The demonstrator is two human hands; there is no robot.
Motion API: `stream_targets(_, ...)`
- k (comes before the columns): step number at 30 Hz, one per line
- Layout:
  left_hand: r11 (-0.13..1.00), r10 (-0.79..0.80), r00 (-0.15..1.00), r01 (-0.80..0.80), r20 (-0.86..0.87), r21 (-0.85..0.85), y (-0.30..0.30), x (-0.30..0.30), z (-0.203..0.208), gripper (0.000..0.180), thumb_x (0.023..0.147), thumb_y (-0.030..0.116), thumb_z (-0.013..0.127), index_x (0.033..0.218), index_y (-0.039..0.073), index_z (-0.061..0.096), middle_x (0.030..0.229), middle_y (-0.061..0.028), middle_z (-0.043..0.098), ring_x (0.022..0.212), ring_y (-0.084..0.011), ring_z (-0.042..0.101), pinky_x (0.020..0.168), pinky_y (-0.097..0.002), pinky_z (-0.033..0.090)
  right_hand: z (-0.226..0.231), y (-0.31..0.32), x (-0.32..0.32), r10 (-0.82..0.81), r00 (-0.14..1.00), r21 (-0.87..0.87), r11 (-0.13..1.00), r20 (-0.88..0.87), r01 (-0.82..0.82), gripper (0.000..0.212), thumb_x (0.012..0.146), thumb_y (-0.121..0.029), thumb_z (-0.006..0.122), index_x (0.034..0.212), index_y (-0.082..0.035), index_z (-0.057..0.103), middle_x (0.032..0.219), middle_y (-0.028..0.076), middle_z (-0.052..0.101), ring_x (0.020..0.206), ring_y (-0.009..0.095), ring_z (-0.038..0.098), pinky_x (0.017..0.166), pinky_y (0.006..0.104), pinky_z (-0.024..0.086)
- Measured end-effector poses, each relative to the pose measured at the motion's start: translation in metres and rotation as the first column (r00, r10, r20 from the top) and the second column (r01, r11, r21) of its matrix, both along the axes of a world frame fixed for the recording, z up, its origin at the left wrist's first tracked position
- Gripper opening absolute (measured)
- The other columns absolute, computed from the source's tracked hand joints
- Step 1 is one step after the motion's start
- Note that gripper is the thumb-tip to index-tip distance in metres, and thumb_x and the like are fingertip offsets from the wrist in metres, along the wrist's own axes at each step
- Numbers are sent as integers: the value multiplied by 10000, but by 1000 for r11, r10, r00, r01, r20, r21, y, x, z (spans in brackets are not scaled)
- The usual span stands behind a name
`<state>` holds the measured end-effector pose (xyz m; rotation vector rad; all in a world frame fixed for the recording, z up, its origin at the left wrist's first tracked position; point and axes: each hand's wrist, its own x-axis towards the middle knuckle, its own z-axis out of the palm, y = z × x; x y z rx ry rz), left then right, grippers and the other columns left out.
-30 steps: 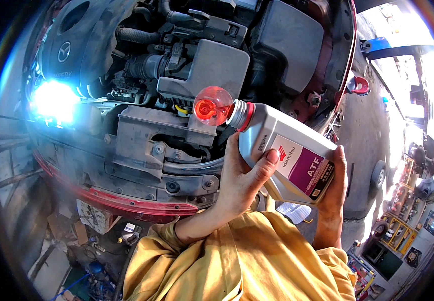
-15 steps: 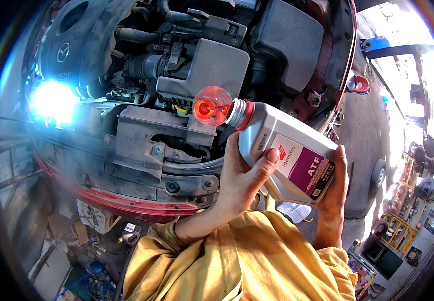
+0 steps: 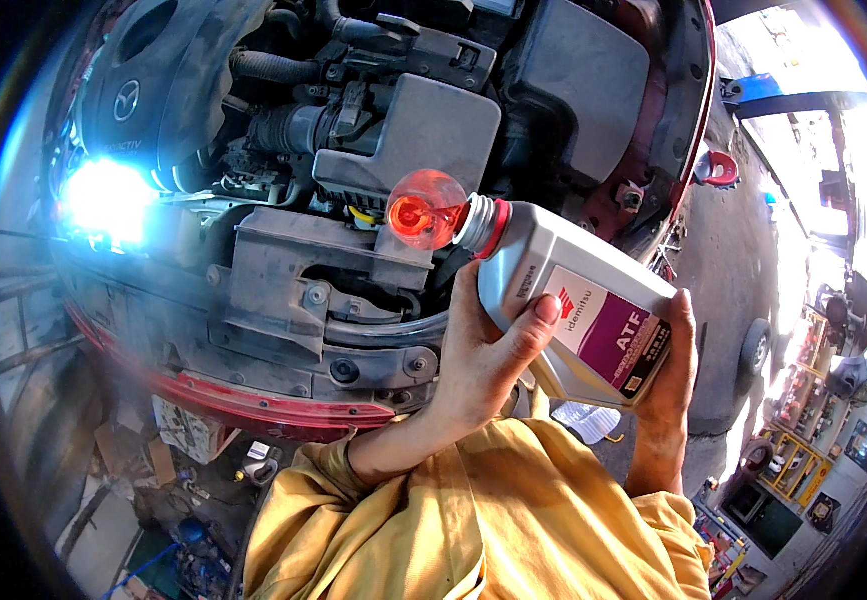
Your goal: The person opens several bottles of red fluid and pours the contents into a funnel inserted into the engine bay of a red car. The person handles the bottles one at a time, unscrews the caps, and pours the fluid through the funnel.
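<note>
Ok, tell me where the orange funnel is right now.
In the head view the orange funnel sits centre frame over the engine bay, at the mouth of the tilted grey bottle that the left hand and right hand hold.

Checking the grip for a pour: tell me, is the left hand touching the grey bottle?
Touching. The head view shows the left hand cupping the grey bottle, thumb pressed on its side.
</note>
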<state>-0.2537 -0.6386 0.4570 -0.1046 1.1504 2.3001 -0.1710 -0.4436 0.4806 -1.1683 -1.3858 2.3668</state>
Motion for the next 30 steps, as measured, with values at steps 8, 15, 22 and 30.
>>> stream_targets(8, 999, 17, 1000, -17, 23, 28, 1, 1, 0, 589, 953, 233, 701, 1360, 43, 319, 1194, -91, 544, 1064, -122, 562, 923, -290, 482, 1, -4, -1, -29, 999, 17, 999, 16, 29, 374, 1040, -352, 518, 1169, -11, 603, 1023, 113, 695, 833, 183, 703, 719, 313, 607)
stream_targets(15, 997, 40, 998, -43, 38, 64, 2, 4, -1, 547, 952, 181, 698, 1332, 44, 328, 1173, -83, 532, 1058, -119, 553, 922, -285, 479, 2, -5, -1, -22, 1000, 11, 1000, -19, 22, 357, 1044, -356, 504, 1143, -30, 611, 972, 123, 703, 795, 185, 714, 674, 310, 613)
stream_targets(22, 997, 26, 995, -33, 100, 76, 0, 7, -1, 578, 942, 214, 713, 1327, 25, 325, 1169, -75, 521, 1036, -102, 526, 900, -285, 474, 1, -5, 2, -52, 999, 61, 997, 11, 52, 358, 1030, -376, 529, 1141, -48, 619, 982, 98, 694, 798, 184, 702, 684, 305, 601)
stream_targets(30, 990, 64, 996, -72, 67, 121, 1, 11, -3, 571, 947, 223, 708, 1323, 22, 327, 1156, -77, 532, 1013, -101, 545, 881, -283, 489, 4, -4, 3, -57, 997, 45, 997, 47, 55, 373, 1028, -397, 524, 1172, -63, 608, 1014, 82, 689, 847, 191, 690, 737, 315, 588)
